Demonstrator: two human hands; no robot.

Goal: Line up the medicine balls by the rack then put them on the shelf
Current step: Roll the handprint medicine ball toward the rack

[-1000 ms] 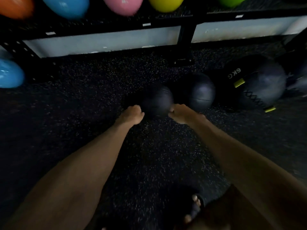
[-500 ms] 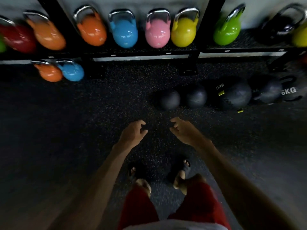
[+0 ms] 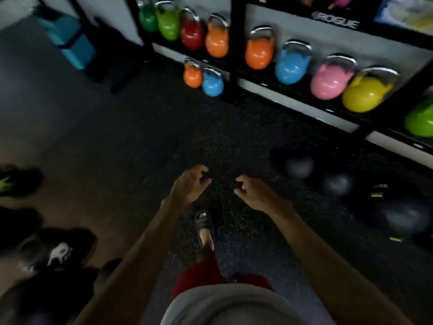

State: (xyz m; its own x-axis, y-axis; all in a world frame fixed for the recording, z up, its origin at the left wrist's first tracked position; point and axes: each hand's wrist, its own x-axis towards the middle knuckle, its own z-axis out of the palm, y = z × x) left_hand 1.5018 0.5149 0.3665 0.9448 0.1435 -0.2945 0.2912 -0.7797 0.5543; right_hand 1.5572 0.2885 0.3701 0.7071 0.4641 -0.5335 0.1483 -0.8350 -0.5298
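Dark medicine balls sit in a row on the floor at the right, in front of the black rack [image 3: 236, 73]: a small one [image 3: 300, 167], a second small one [image 3: 337, 184], and a large one with yellow tabs [image 3: 403, 216]. My left hand [image 3: 191, 184] and my right hand [image 3: 251, 192] hover over the bare floor to the left of the row. Both hold nothing, with fingers loosely curled. The whole view is blurred.
Coloured kettlebells fill the rack's shelf, such as an orange one [image 3: 259, 53] and a yellow one [image 3: 365, 93]. Two small kettlebells [image 3: 202, 80] stand on the floor by the rack post. Dark shoes [image 3: 56, 247] lie at the left. A blue mat roll [image 3: 70, 41] leans far left.
My hands let go of the small ball and pulled back from it. I stood up and turned left, so the row of balls slid to the right of the view.
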